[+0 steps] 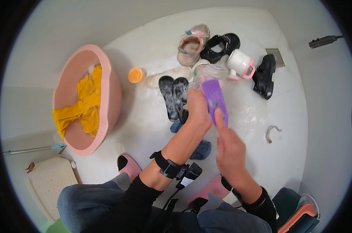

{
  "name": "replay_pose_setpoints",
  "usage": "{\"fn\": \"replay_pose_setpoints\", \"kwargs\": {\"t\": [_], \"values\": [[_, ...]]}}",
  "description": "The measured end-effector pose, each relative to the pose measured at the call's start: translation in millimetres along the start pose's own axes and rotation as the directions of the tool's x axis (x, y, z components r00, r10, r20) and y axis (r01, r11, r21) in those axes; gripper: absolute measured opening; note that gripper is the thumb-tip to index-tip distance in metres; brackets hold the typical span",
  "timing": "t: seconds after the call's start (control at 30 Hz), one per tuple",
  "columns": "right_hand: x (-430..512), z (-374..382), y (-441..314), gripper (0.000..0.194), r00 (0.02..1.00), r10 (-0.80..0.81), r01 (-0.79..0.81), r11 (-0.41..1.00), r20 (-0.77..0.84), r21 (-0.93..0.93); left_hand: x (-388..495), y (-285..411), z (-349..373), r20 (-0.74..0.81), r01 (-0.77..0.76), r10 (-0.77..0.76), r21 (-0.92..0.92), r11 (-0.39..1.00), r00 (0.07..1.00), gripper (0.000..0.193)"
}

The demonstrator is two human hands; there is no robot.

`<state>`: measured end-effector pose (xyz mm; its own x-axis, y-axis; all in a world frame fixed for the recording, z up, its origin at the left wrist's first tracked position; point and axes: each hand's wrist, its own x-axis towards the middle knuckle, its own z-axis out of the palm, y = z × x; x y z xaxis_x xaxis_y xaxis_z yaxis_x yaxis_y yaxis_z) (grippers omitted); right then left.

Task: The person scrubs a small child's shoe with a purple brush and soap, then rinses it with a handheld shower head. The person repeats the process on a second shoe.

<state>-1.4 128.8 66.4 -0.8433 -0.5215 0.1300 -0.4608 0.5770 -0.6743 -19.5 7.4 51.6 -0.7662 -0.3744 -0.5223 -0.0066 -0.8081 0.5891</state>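
Note:
My right hand (pixel 229 145) grips a purple brush (pixel 215 100), its thumb or finger along the back. The brush's far end lies against a wet, blurred, whitish shoe (pixel 210 72). Close beside it, my left hand (pixel 198 109) is closed around part of that shoe; its fingers are partly hidden. Just left of my left hand lie two soapy black insoles (pixel 169 99). Beyond the hands are a beige and pink sneaker (pixel 193 45), a black shoe (pixel 232 42) and a white pitcher with a pink handle (pixel 238 62). A whitish shoe or sole (pixel 170 76) lies flat behind the insoles.
A pink basin (pixel 114 87) holding yellow cloth (pixel 90 99) stands left, near an orange round container (pixel 136 75). Another black shoe (pixel 264 77) lies right, by a floor drain (pixel 275 57). Blue cloth (pixel 202 150) and a pale curved strip (pixel 270 134) are on the wet floor.

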Motion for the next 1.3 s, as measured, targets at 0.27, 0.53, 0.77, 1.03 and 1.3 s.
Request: {"fn": "replay_pose_setpoints", "kwargs": {"t": [0.27, 0.53, 0.77, 1.03, 1.3], "values": [[14.5, -16.9, -24.7, 0.054, 0.999, 0.036, -0.036, 0.999, -0.002, 0.000, -1.9, 12.1, 11.2, -0.157, 0.052, -0.047, 0.028, 0.998, 0.987, 0.022], [44.4, -32.0, -13.6, 0.054, 0.973, 0.192, -0.187, 0.981, -0.127, 0.052, -6.2, -0.2, 6.2, -0.045, 0.121, -0.124, -0.077, 0.990, 0.991, 0.027], [30.8, -22.6, -22.6, 0.056, 0.987, 0.148, -0.143, 0.986, -0.057, 0.085, -7.8, 5.0, 11.0, -0.038, 0.071, -0.073, -0.044, 0.996, 0.997, 0.021], [12.7, -17.5, -20.3, 0.061, 0.999, 0.037, -0.038, 0.997, 0.004, 0.069, -11.0, 16.5, 10.2, -0.016, 0.037, -0.037, 0.013, 0.999, 0.999, 0.026], [3.2, -23.5, -38.4, 0.056, 0.994, 0.086, -0.091, 0.993, 0.071, 0.076, -8.0, 22.8, 7.8, 0.056, 0.169, -0.163, -0.144, 0.975, 0.985, 0.023]]}}
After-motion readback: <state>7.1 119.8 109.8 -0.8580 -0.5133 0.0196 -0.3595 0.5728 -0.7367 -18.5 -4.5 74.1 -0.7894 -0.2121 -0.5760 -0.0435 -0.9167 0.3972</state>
